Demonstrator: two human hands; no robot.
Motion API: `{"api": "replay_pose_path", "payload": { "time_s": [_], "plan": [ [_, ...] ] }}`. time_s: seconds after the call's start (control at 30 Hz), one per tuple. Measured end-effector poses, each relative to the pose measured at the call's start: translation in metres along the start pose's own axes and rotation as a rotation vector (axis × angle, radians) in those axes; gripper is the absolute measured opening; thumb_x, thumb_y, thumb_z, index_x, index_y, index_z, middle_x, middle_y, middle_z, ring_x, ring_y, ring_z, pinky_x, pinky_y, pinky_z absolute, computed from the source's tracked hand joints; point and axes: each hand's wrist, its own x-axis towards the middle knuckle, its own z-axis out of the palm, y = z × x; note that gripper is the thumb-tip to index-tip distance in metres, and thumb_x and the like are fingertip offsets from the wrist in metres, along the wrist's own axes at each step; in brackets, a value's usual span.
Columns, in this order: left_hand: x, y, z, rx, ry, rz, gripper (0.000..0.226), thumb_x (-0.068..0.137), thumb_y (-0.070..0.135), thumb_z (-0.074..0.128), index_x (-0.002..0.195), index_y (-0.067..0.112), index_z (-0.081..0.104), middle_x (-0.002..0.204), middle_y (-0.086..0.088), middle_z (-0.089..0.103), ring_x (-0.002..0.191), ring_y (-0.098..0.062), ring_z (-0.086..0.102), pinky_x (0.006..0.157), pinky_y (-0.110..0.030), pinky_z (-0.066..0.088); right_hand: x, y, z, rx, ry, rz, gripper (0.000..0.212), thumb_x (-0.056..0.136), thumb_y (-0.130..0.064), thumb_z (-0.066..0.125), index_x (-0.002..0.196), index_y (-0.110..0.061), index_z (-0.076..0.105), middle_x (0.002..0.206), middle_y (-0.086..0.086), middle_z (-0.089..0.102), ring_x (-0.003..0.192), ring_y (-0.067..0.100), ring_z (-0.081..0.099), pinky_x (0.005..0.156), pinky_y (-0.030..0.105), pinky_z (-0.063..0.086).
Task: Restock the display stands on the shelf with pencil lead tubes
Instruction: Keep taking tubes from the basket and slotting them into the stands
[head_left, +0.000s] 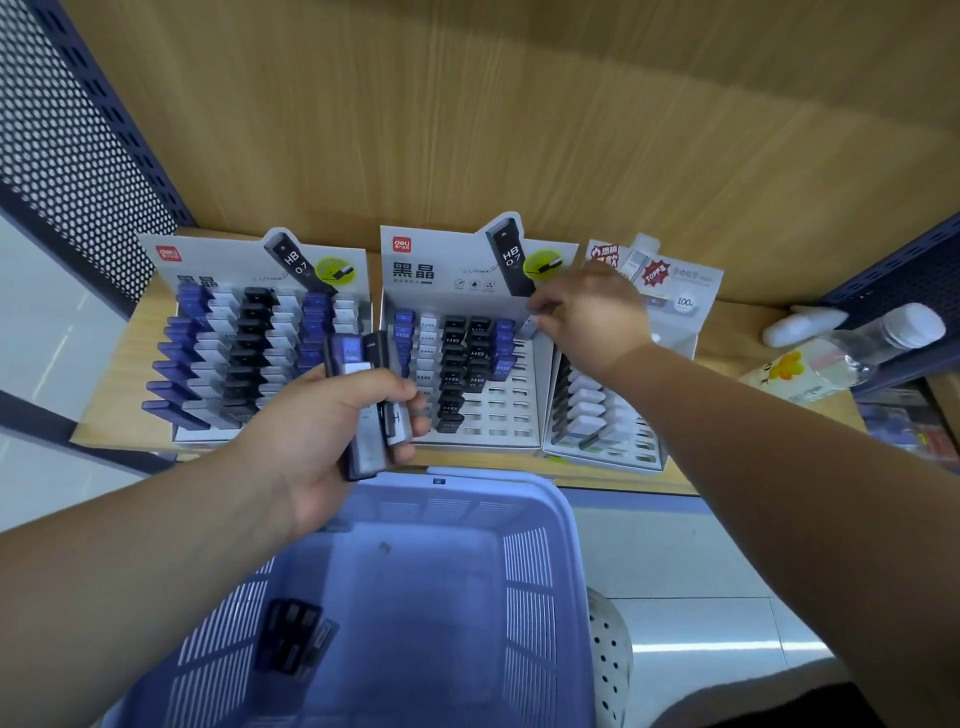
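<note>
Currently the right hand (587, 317) reaches with arm extended over the middle display stand (441, 304), fingertips pinching a pale lead tube (530, 328) at the far end of its rightmost column; the nearer slots (506, 404) there stand open. Nearer, the left hand (322, 421) curls round a bundle of lead tubes (363, 400) just above the far rim of the blue basket (493, 480), close to the shelf (117, 366) edge.

back wall: wood-grain panel (519, 104) | sides: perforated navy metal (78, 130) | floor: pale glossy tiles (675, 545) | light: even, bright
</note>
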Motion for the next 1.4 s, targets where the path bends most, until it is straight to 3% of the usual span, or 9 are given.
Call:
{"api": "replay_pose_path", "payload": {
  "time_s": [0.27, 0.5, 0.73, 0.8, 0.87, 0.97, 1.07, 1.17, 1.4],
  "plan": [
    [0.002, -0.002, -0.001, 0.007, 0.012, -0.002, 0.006, 0.084, 0.002, 0.066, 0.084, 0.008, 0.068, 0.082, -0.012, 0.072, 0.069, -0.021, 0.071, 0.053, -0.027, 0.053, 0.003, 0.006, 0.003, 0.033, -0.033, -0.044, 0.014, 0.085, -0.017, 0.076, 0.098, -0.019, 0.078, 0.095, 0.003, 0.074, 0.104, 0.029, 0.059, 0.08, 0.032, 0.044],
    [0.002, -0.004, 0.004, 0.0, -0.024, -0.004, 0.006, 0.084, 0.001, 0.065, 0.085, 0.006, 0.067, 0.081, -0.013, 0.071, 0.068, -0.022, 0.068, 0.051, -0.026, 0.051, 0.002, 0.007, 0.018, -0.095, 0.062, -0.136, 0.015, 0.068, -0.004, 0.082, 0.073, -0.018, 0.08, 0.071, 0.005, 0.07, 0.082, 0.039, 0.061, 0.07, 0.041, 0.055],
    [-0.003, -0.003, 0.008, -0.016, -0.098, -0.028, 0.01, 0.081, 0.002, 0.07, 0.089, 0.007, 0.068, 0.086, -0.014, 0.071, 0.071, -0.023, 0.069, 0.052, -0.028, 0.053, -0.003, -0.01, 0.005, -0.34, -0.189, -0.116, 0.035, 0.089, -0.014, 0.063, 0.117, -0.03, 0.074, 0.107, 0.007, 0.062, 0.11, 0.036, 0.053, 0.09, 0.041, 0.041],
    [-0.006, -0.002, 0.009, -0.011, -0.137, -0.04, 0.019, 0.076, 0.004, 0.074, 0.093, 0.009, 0.069, 0.088, -0.012, 0.072, 0.072, -0.023, 0.07, 0.053, -0.029, 0.054, -0.002, -0.025, -0.015, -0.133, -0.214, -0.069, 0.025, 0.096, -0.025, 0.059, 0.117, -0.022, 0.071, 0.103, 0.004, 0.062, 0.103, 0.029, 0.059, 0.087, 0.037, 0.047],
    [-0.009, -0.003, 0.011, 0.01, -0.167, -0.042, 0.031, 0.073, 0.007, 0.076, 0.102, 0.01, 0.069, 0.087, -0.01, 0.072, 0.071, -0.021, 0.07, 0.054, -0.029, 0.055, -0.004, -0.046, -0.041, 0.322, -0.278, 0.065, 0.025, 0.099, -0.037, 0.06, 0.104, -0.015, 0.072, 0.09, -0.001, 0.066, 0.084, 0.017, 0.063, 0.076, 0.031, 0.05],
    [-0.014, -0.004, 0.016, 0.032, -0.205, -0.039, 0.028, 0.078, 0.005, 0.075, 0.104, 0.012, 0.069, 0.086, -0.007, 0.071, 0.07, -0.018, 0.069, 0.058, -0.029, 0.057, -0.018, -0.072, -0.075, 0.864, -0.556, 0.203, 0.032, 0.096, -0.037, 0.066, 0.098, -0.006, 0.071, 0.075, 0.002, 0.069, 0.064, 0.015, 0.06, 0.057, 0.026, 0.044],
    [-0.019, -0.005, 0.021, 0.061, -0.238, -0.02, 0.026, 0.081, 0.002, 0.073, 0.104, 0.013, 0.069, 0.087, -0.007, 0.07, 0.073, -0.019, 0.068, 0.059, -0.03, 0.057, -0.03, -0.085, -0.083, 0.947, -0.679, 0.16, 0.019, 0.088, -0.02, 0.076, 0.099, -0.007, 0.069, 0.07, -0.002, 0.071, 0.061, 0.013, 0.06, 0.051, 0.02, 0.044],
    [-0.022, -0.006, 0.022, 0.034, -0.24, -0.008, 0.03, 0.08, 0.002, 0.073, 0.109, 0.012, 0.071, 0.097, -0.011, 0.071, 0.084, -0.024, 0.067, 0.062, -0.03, 0.058, -0.032, -0.084, -0.082, 1.022, -0.675, 0.189, 0.025, 0.084, -0.006, 0.078, 0.105, -0.005, 0.066, 0.07, -0.002, 0.07, 0.058, 0.01, 0.058, 0.052, 0.021, 0.042],
    [-0.026, -0.004, 0.019, -0.054, -0.242, 0.012, 0.031, 0.085, -0.006, 0.064, 0.114, 0.005, 0.068, 0.108, -0.019, 0.073, 0.088, -0.026, 0.07, 0.063, -0.03, 0.06, -0.04, -0.072, -0.089, 1.222, -0.64, 0.262, 0.034, 0.087, 0.012, 0.064, 0.11, -0.012, 0.07, 0.073, 0.005, 0.059, 0.056, 0.01, 0.056, 0.052, 0.02, 0.048]
  ]
}}
